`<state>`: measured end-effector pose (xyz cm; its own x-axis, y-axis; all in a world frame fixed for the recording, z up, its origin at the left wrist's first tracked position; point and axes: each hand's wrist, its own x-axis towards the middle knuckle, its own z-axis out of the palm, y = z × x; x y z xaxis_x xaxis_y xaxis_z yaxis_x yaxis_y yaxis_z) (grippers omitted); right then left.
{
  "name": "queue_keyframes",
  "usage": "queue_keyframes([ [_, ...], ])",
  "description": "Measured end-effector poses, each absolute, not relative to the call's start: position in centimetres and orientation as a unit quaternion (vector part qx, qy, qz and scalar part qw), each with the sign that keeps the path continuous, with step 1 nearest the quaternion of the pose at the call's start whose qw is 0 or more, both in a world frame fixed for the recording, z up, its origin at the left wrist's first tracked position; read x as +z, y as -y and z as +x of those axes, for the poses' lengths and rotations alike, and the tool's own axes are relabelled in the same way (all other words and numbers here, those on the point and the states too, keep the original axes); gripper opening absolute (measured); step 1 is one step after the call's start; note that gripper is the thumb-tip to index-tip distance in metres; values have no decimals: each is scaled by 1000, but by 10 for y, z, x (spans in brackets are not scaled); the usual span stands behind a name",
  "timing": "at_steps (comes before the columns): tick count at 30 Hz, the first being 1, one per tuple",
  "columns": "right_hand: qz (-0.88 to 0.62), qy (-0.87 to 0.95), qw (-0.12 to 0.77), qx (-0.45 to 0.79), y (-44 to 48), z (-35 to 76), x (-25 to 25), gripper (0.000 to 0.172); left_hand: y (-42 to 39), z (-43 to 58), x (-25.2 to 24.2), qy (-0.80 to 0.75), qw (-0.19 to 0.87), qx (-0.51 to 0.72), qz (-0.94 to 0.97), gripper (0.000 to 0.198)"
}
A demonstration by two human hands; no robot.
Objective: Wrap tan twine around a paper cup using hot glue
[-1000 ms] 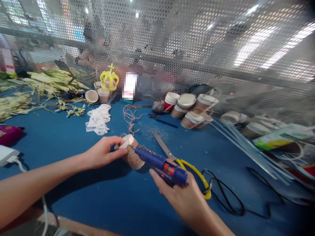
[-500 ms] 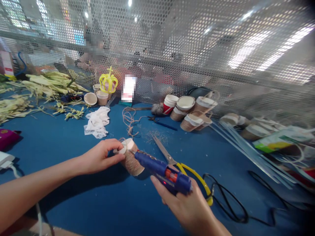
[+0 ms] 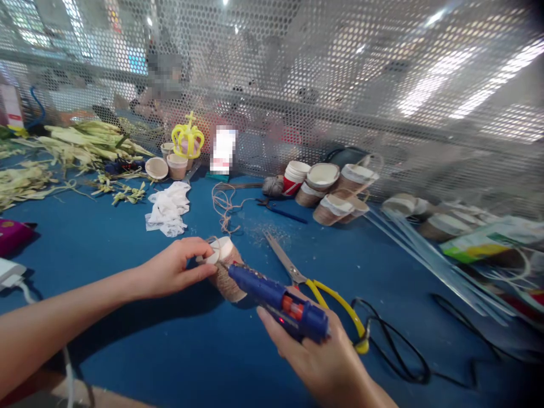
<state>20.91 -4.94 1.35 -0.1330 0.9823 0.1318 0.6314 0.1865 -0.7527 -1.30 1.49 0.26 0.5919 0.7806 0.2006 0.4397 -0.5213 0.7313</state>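
Observation:
My left hand point(image 3: 182, 265) pinches the rim of a twine-wrapped paper cup point(image 3: 230, 283), which lies tilted on the blue table with its white mouth toward the upper left. A loop of twine point(image 3: 216, 245) stands at that rim by my fingertips. In my right hand point(image 3: 314, 351) is a blue hot glue gun point(image 3: 276, 297) with a small red light lit. Its nozzle is at the cup's side near the rim, close to my left fingers; whether it touches cannot be made out. Behind the gun lie open scissors point(image 3: 293, 266) with yellow handles.
Wrapped cups point(image 3: 325, 209), pliers point(image 3: 283, 212) and clear glue sticks point(image 3: 429, 260) lie to the right, with a black cord point(image 3: 395, 351). Loose twine point(image 3: 225, 207), a white cloth point(image 3: 169, 207), a phone point(image 3: 224, 150) and corn husks point(image 3: 85, 141) are farther back. A perforated metal screen point(image 3: 272, 73) closes the far side.
The glue gun has moved slightly left and down along the cup's side, its nozzle nearer my left fingertips. My left hand keeps its hold on the cup.

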Motion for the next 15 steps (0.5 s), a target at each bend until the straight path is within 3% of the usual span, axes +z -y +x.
queue_keyframes([
  [15, -545, 730, 295, 287, 49, 208, 18, 19, -15, -13, 3, -356, 295, 262, 847, 19],
])
